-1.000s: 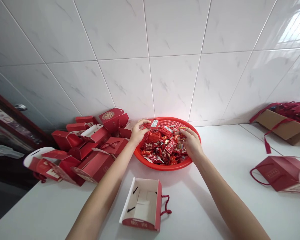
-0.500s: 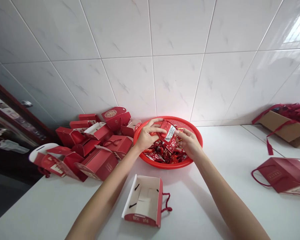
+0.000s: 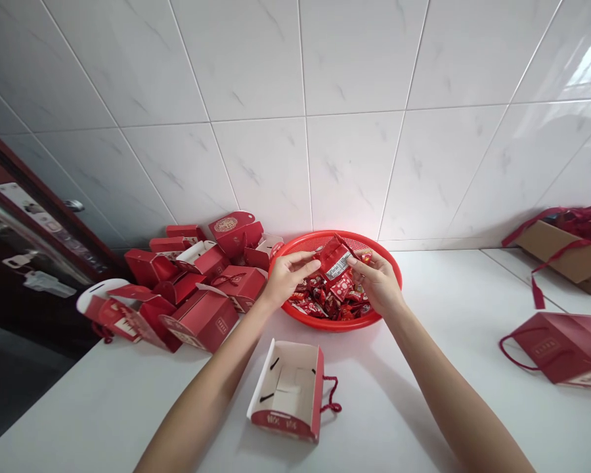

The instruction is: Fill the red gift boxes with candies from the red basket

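Above a red plastic basket (image 3: 320, 324) of wrapped sweets, my right hand (image 3: 377, 281) pinches a red packet (image 3: 335, 260) with a white printed label. At the packet's left edge is my left hand (image 3: 289, 276), its thumb and fingers closed on that side. Several red wrapped sweets (image 3: 320, 295) lie in the basket under both hands. An open red box with a cream inside (image 3: 295, 387) lies on the white table in front of the basket, its twisted red cord out to the right.
Several red gift boxes (image 3: 204, 315) crowd the table on the left. At the right stand another red box (image 3: 551, 345) and a cardboard box (image 3: 556, 253) with red ribbons. A tiled wall (image 3: 354, 171) rises behind.
The packet has tilted between my hands. My left fingers have shifted from over it to its left edge. The whole view has moved slightly.
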### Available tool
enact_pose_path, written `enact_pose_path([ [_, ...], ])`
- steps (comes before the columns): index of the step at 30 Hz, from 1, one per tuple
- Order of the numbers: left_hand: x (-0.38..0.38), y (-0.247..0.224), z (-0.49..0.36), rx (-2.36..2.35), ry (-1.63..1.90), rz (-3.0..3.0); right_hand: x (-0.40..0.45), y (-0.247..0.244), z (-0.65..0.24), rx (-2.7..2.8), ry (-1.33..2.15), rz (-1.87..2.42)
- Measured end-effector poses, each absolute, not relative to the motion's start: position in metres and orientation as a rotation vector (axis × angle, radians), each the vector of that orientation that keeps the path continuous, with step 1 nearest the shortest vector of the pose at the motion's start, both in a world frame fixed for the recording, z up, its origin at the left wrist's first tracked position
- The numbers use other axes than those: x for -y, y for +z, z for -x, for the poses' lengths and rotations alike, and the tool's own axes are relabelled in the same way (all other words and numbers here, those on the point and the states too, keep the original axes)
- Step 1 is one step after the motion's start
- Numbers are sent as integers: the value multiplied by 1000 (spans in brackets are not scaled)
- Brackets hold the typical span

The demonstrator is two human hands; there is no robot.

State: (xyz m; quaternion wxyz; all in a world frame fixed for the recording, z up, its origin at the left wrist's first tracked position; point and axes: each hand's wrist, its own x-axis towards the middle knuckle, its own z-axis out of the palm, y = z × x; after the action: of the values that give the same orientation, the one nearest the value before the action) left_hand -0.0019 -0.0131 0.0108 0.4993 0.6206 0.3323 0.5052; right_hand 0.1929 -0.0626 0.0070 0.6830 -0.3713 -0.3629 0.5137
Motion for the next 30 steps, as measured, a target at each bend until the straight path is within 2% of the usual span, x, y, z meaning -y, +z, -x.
enact_pose_path([
  [11, 12, 8, -1, -796, 1425, -1107, 65, 8, -191, 907, 1193, 815],
  [20, 11, 1, 1, -747, 1333, -1090, 64, 8, -193, 921, 1269, 838],
  [30, 19, 17, 9, -560, 1333, -1303, 59, 6, -197, 875, 1450, 896],
])
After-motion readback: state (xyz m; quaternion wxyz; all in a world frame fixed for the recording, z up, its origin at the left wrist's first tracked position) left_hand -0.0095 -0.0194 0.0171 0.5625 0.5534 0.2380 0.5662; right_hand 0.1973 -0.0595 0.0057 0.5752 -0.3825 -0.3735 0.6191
